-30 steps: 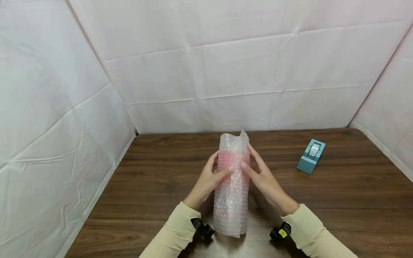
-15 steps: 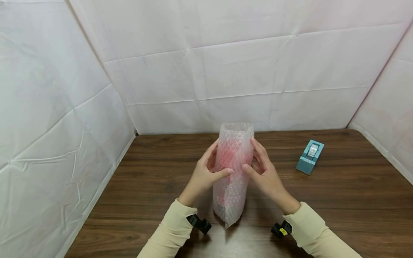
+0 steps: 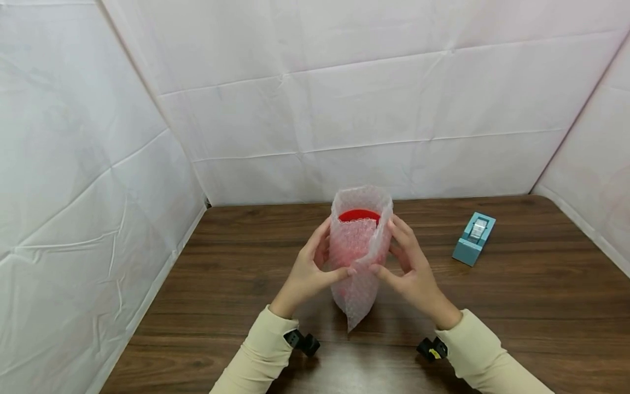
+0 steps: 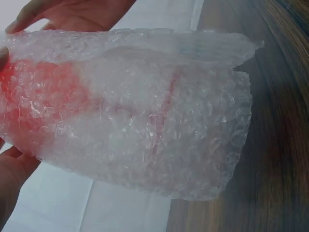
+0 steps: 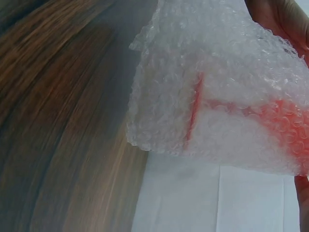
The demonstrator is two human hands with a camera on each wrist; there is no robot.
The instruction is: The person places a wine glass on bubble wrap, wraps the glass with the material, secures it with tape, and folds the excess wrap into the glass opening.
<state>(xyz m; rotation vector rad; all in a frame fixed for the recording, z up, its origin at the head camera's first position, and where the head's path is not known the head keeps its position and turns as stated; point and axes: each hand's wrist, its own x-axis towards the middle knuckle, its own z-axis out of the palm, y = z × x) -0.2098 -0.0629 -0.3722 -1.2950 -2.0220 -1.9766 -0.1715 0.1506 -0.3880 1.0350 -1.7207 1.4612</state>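
Note:
Between both hands stands a roll of bubble wrap (image 3: pixel 361 295), its open top tipped toward me. Inside it, a red goblet (image 3: pixel 359 214) shows its rim in the head view. Through the wrap in the right wrist view, the stem (image 5: pixel 227 106) and thin foot appear as red lines, with the red bowl beyond. My left hand (image 3: pixel 307 271) grips the wrap's left side, thumb across the front. On the opposite side my right hand (image 3: pixel 413 268) holds it the same way, its thumb close to the left one. The wrap's lower end (image 4: pixel 207 159) juts past the goblet's foot.
A small teal tape dispenser (image 3: pixel 474 239) sits at the right on the dark wooden table (image 3: pixel 236 284). White cloth walls (image 3: pixel 344 109) rise along the table's back and sides. Black wrist cameras (image 3: pixel 302 342) hang below both sleeves.
The wrapped goblet has tilted so its top leans toward me, bringing the red rim into view. Its lower end has swung away from the front edge. Both hands keep their hold.

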